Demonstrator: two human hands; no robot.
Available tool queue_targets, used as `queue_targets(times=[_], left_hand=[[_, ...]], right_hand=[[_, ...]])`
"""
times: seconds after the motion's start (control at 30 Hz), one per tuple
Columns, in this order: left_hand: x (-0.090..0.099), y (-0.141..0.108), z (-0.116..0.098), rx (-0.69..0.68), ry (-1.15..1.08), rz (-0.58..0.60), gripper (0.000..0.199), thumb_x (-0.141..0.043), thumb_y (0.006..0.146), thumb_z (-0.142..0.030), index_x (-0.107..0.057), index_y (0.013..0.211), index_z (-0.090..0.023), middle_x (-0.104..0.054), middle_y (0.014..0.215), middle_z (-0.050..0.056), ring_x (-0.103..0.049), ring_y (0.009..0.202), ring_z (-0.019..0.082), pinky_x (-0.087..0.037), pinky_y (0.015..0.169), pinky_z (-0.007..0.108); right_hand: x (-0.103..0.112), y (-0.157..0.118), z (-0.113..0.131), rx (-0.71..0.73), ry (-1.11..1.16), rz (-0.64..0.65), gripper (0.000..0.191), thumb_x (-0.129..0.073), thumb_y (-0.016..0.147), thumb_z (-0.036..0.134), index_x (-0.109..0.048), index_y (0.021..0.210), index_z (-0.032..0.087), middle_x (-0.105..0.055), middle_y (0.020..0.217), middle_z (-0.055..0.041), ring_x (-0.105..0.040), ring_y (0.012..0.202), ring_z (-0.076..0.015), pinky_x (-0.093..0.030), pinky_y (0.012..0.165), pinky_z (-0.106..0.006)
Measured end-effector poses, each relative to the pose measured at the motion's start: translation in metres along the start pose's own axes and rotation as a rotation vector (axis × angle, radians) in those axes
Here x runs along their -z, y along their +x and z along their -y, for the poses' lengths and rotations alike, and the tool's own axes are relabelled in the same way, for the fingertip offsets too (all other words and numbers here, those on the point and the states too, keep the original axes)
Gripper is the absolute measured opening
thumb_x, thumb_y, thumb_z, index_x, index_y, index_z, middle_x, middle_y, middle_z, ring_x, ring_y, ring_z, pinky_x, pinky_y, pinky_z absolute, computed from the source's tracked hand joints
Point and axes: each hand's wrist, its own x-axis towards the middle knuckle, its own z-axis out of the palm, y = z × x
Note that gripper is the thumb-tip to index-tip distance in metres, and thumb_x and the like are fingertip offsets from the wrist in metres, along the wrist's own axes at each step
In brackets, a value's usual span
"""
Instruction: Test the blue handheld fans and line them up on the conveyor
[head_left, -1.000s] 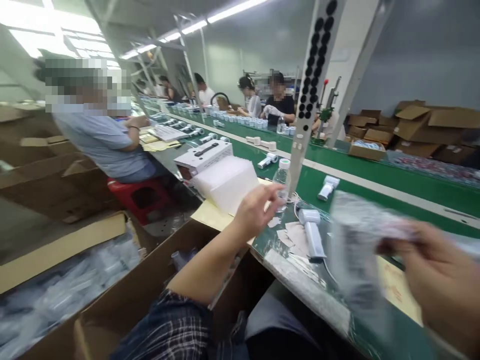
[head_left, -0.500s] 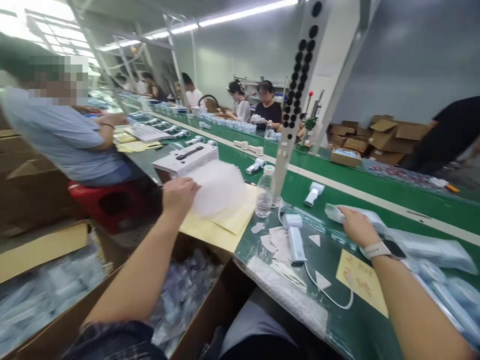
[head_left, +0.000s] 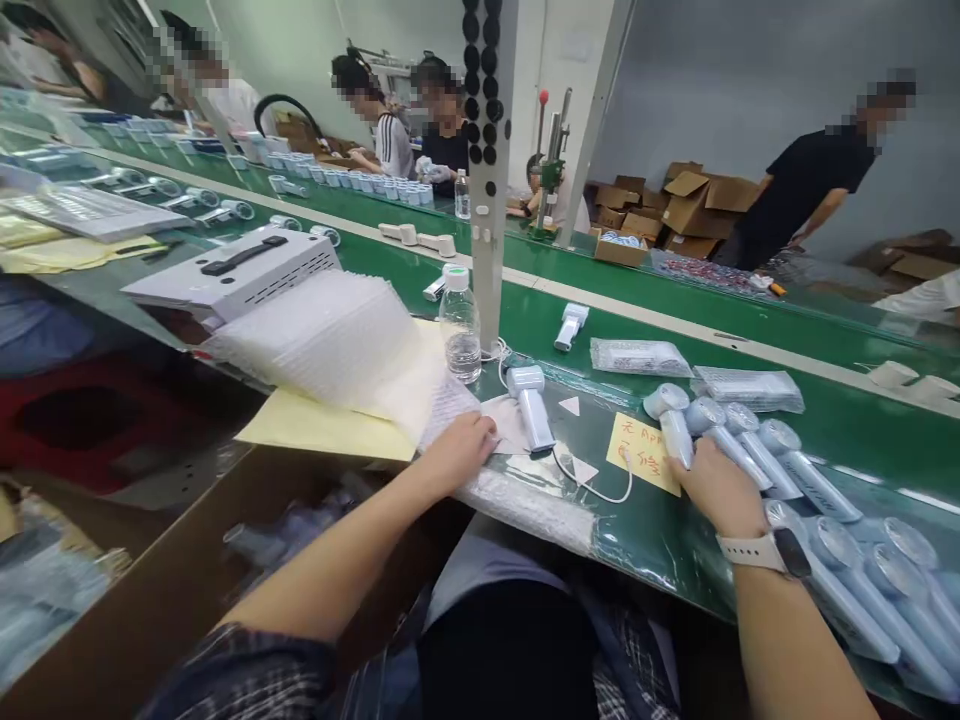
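Note:
My left hand [head_left: 461, 450] is closed on the end of a white bubble-wrap bag [head_left: 442, 410] at the bench's front edge. That bag trails from a stack of bubble-wrap bags [head_left: 322, 330] lying on yellow paper. My right hand [head_left: 720, 487] has its fingers around the handle of a light blue handheld device [head_left: 675, 430] with a round head. Beside it lie several more such devices [head_left: 750, 455] in a row, with another group [head_left: 862, 580] nearer my right forearm. A corded device [head_left: 532, 410] lies between my hands.
Two bubble-wrapped packages [head_left: 641, 357] lie on the green bench beyond the devices. A water bottle [head_left: 460, 330] stands by the perforated post [head_left: 487, 200]. A white box with a handle [head_left: 240, 270] is at left. Below is an open carton [head_left: 165, 570]. Co-workers sit across the line.
My view has swung right. My left hand has come from the stack towards the bench edge with a bubble-wrap bag. My right hand has left a wrapped package and taken hold of a device.

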Motion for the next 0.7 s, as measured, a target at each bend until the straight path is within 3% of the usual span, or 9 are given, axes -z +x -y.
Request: queue_targets(times=[0.1,0.2,0.3,0.37,0.43,0.5,0.57,0.7], left_hand=[[-0.010,-0.005,0.007,-0.037,-0.072,0.078,0.018,-0.060,0.096,-0.022,-0.078,0.097,-0.019,-0.069,0.099,0.011,-0.068,0.107,0.028,-0.053,0.107,0.043],[-0.006,-0.011,0.016,-0.017,-0.199,0.126,0.018,-0.063,0.089,-0.018,-0.080,0.091,-0.020,-0.064,0.083,0.008,-0.065,0.094,0.027,-0.052,0.102,0.044],[-0.007,-0.011,0.018,0.025,-0.397,0.130,0.018,-0.066,0.086,-0.019,-0.082,0.095,-0.022,-0.065,0.078,0.004,-0.063,0.084,0.024,-0.051,0.095,0.039],[-0.010,-0.009,0.019,0.052,-0.563,0.118,0.025,-0.071,0.084,-0.025,-0.082,0.107,-0.023,-0.069,0.079,0.002,-0.063,0.080,0.021,-0.051,0.088,0.035],[-0.014,-0.008,0.021,0.093,-0.743,0.083,0.037,-0.073,0.083,-0.032,-0.079,0.118,-0.021,-0.071,0.080,0.002,-0.061,0.075,0.019,-0.051,0.080,0.032],[-0.016,-0.008,0.023,0.146,-0.921,0.016,0.047,-0.071,0.084,-0.040,-0.075,0.126,-0.019,-0.072,0.086,0.005,-0.061,0.075,0.018,-0.051,0.075,0.031],[-0.017,-0.009,0.027,0.201,-1.069,-0.059,0.057,-0.069,0.082,-0.046,-0.070,0.132,-0.018,-0.071,0.089,0.005,-0.061,0.075,0.016,-0.051,0.074,0.030],[-0.011,-0.011,0.039,0.278,-1.210,-0.184,0.069,-0.073,0.076,-0.043,-0.064,0.140,-0.017,-0.055,0.073,-0.003,-0.051,0.064,0.012,-0.047,0.067,0.026]], right_hand=[[0.002,0.000,0.012,0.004,0.027,0.012,0.046,-0.046,0.105,0.049,-0.066,0.117,0.009,-0.077,0.092,-0.0254,-0.079,0.090,-0.0405,-0.057,0.075,-0.046],[0.014,-0.009,0.025,0.045,0.068,0.000,0.052,-0.036,0.105,0.047,-0.069,0.114,0.008,-0.076,0.087,-0.0286,-0.077,0.084,-0.0442,-0.057,0.069,-0.050],[0.015,-0.043,0.050,0.222,0.182,0.020,0.057,-0.032,0.107,0.055,-0.071,0.122,0.015,-0.079,0.093,-0.0214,-0.078,0.080,-0.0367,-0.058,0.067,-0.044],[0.005,-0.074,0.074,0.407,0.341,0.023,0.059,-0.034,0.107,0.059,-0.068,0.135,0.021,-0.083,0.103,-0.0142,-0.080,0.081,-0.0302,-0.061,0.067,-0.037],[-0.010,-0.099,0.101,0.629,0.547,-0.036,0.058,-0.036,0.108,0.055,-0.064,0.145,0.021,-0.083,0.119,-0.0133,-0.082,0.090,-0.0286,-0.063,0.073,-0.036],[-0.024,-0.111,0.124,0.787,0.639,-0.106,0.057,-0.036,0.110,0.049,-0.062,0.150,0.018,-0.083,0.123,-0.0144,-0.084,0.091,-0.0288,-0.064,0.073,-0.036],[-0.033,-0.111,0.139,0.836,0.561,-0.145,0.057,-0.036,0.111,0.045,-0.062,0.151,0.015,-0.085,0.113,-0.0135,-0.083,0.082,-0.0284,-0.061,0.065,-0.035],[-0.037,-0.101,0.146,0.851,0.340,-0.184,0.052,-0.038,0.112,0.040,-0.064,0.148,0.014,-0.085,0.089,-0.0083,-0.080,0.066,-0.0271,-0.054,0.055,-0.033]])
